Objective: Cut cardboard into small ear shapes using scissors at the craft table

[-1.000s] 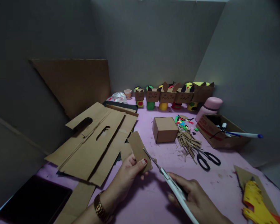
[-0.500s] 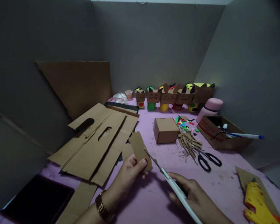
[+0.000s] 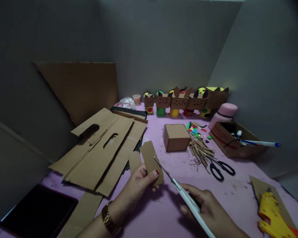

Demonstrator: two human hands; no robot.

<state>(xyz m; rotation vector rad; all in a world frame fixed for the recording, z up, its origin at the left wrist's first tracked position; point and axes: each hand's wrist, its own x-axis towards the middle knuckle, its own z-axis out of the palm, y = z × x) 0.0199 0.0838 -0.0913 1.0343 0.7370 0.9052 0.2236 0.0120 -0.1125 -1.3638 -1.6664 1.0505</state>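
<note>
My left hand (image 3: pixel 138 182) pinches a small cardboard piece (image 3: pixel 148 154) between thumb and fingers, tilted up over the table. White-handled scissors (image 3: pixel 186 197) are in my right hand (image 3: pixel 205 202), its fingers around the handle. Their blades point up and left, and the tip overlaps the right part of the cardboard piece in this view. Whether the blades touch it, I cannot tell. Beyond my hands stands a closed cardboard box (image 3: pixel 176 138). To its right lie a heap of thin cardboard scraps (image 3: pixel 200 148) and black-handled scissors (image 3: pixel 217 172).
Large cardboard sheets (image 3: pixel 101 155) are stacked at left, near a dark flat panel (image 3: pixel 38 211). Decorated animal-faced figures (image 3: pixel 179 102) line the back. At right are a pink bottle (image 3: pixel 223 114), an open cardboard box (image 3: pixel 224 140) with pens, and a yellow glue gun (image 3: pixel 273 213).
The cardboard piece has shifted slightly right and down and turned a little in my left hand. The scissors stay almost in the same place. The whole view has moved very slightly.
</note>
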